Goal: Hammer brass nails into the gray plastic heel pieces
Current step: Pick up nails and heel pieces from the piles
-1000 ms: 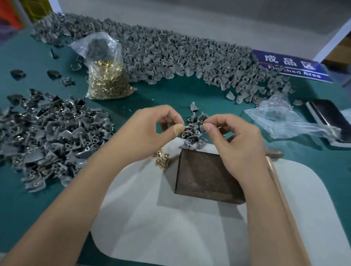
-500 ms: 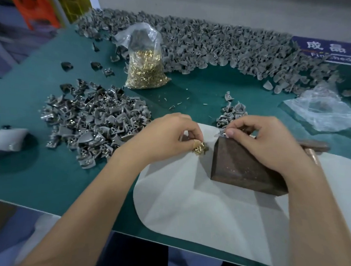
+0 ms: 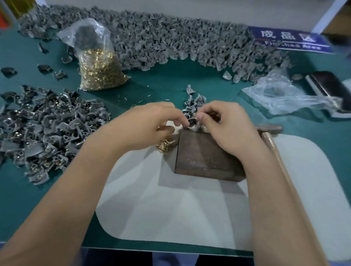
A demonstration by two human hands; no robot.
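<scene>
Your left hand (image 3: 150, 125) and right hand (image 3: 227, 127) both pinch, fingers curled narrow, one gray heel piece (image 3: 192, 121) at the far edge of the brown block (image 3: 206, 156).

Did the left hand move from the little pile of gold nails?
Yes. The left hand went from the loose nails up to the block's far edge.

A metal block (image 3: 206, 154) sits at frame centre on a mat (image 3: 186, 210). Loose nails (image 3: 164, 145) lie just left of it, a hammer (image 3: 272, 138) to its right. A bag of nails (image 3: 98, 67) stands upper left, before a long heap of heel pieces (image 3: 165, 38). Another heel-piece pile (image 3: 42, 130) lies at left.
</scene>
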